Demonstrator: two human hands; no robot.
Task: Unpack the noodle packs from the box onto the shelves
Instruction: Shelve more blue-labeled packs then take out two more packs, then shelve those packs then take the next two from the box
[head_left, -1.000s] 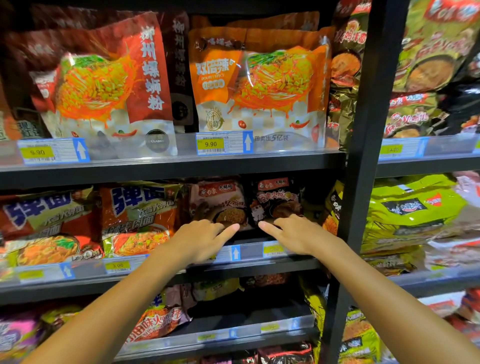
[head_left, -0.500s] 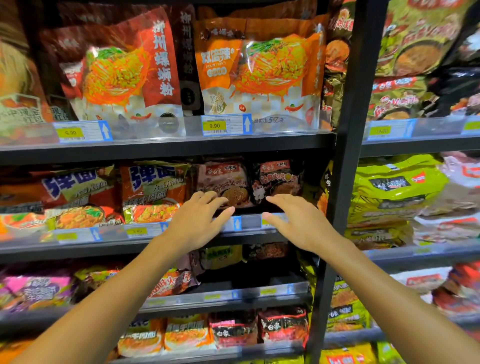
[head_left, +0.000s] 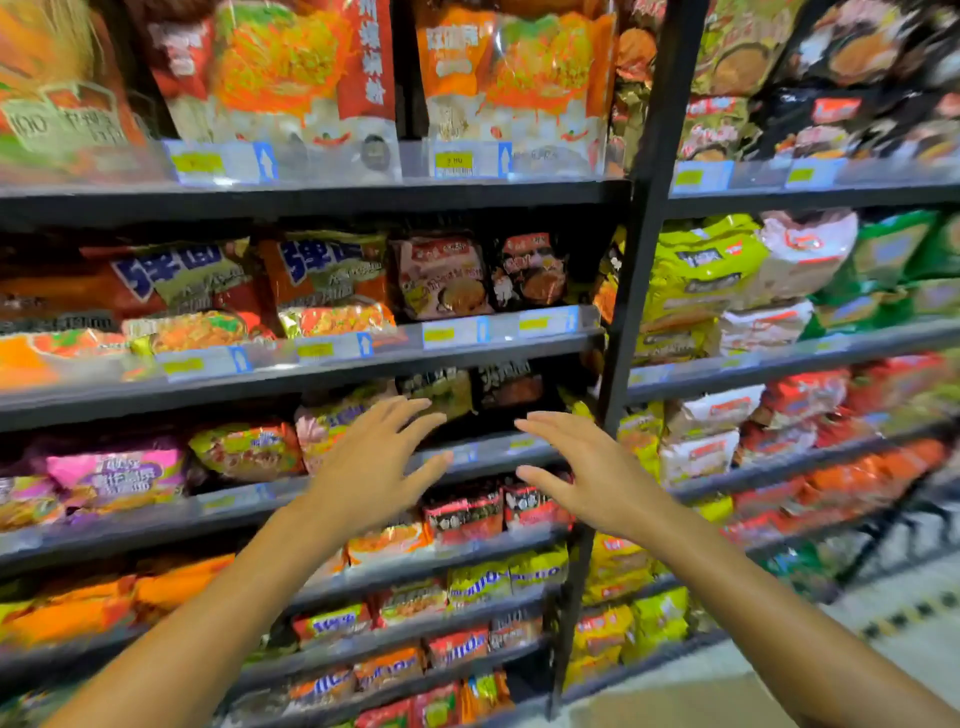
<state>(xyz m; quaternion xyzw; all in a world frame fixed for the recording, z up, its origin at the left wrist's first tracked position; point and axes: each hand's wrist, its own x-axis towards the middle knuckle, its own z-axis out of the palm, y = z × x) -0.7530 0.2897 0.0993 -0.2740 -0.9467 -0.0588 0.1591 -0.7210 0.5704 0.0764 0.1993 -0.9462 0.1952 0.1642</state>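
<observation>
your left hand and right hand are both out in front of you, palms toward the shelving, fingers spread and grasping nothing. a gap separates the two hands; neither touches a pack. just beyond your fingertips stands a dark shelf edge with blurred price tags. behind that edge, between and slightly above your hands, sit two dark noodle packs side by side, the left one near your left fingertips. one shelf up, a pink-faced pack and a black pack stand upright behind a clear rail. on the top shelf, large orange bags stand upright. a black upright post divides this bay from the one on your right. much of the view is motion-blurred; the box cannot be made out.
</observation>
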